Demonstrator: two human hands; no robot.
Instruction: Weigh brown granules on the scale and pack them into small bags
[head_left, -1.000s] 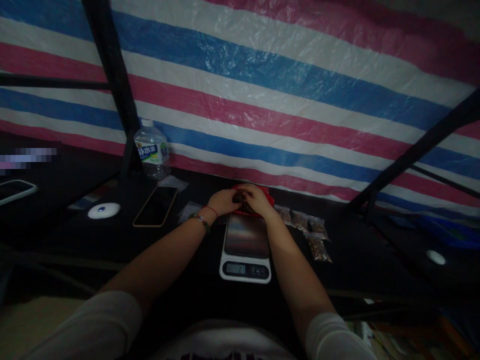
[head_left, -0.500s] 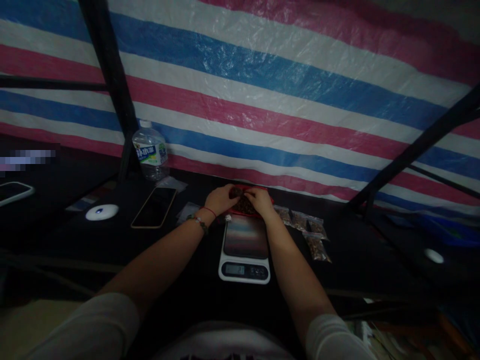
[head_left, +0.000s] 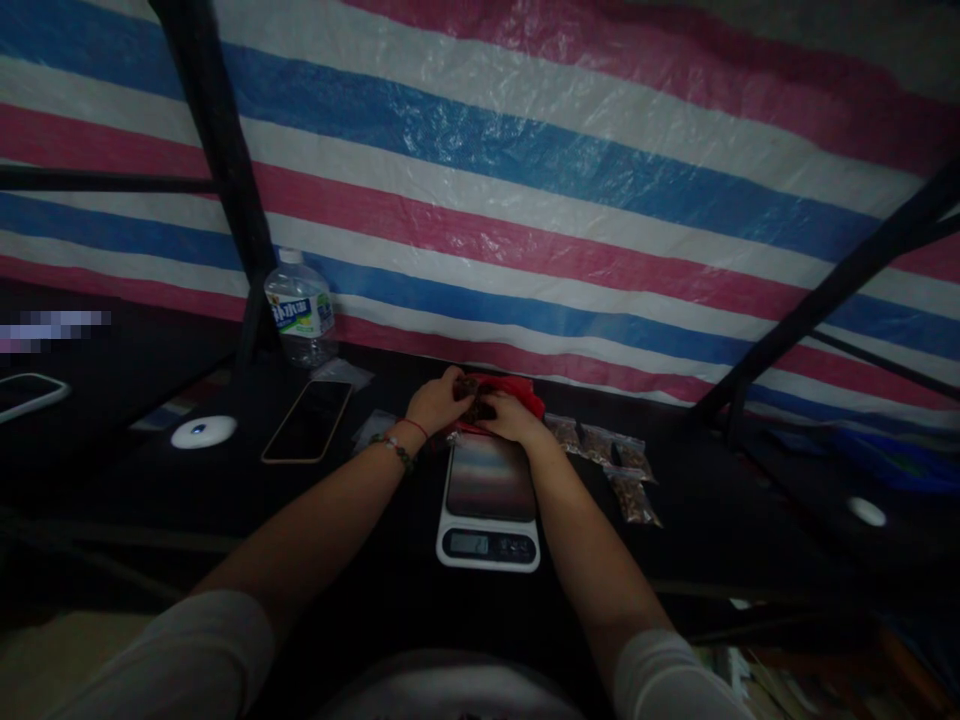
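Observation:
My left hand (head_left: pixel 436 402), with a red string and a beaded bracelet at the wrist, is closed around what looks like a small bag of brown pieces (head_left: pixel 468 386). My right hand (head_left: pixel 511 416) reaches leftward to it, fingers bent together over the brown pieces; its fingertips are partly hidden. Under and behind both hands lies a red bag (head_left: pixel 517 386), crumpled upward at its right. Just in front of it sits a white digital scale (head_left: pixel 491 485) with a bare metal plate and lit display. Filled clear zip bags (head_left: pixel 598 445) lie right of my right hand.
A phone (head_left: pixel 309 422), a white oval device (head_left: pixel 204 431) and a clear plastic bottle (head_left: pixel 301 310) stand to the left. Flat clear bags (head_left: pixel 375 428) lie by my left wrist. Black frame bars (head_left: pixel 225 150) and a striped sheet (head_left: pixel 525 200) close off the back.
My right hand has moved left and slightly down, its fingers now meeting the brown pieces at my left hand. More of the red bag's right side shows, bunched up.

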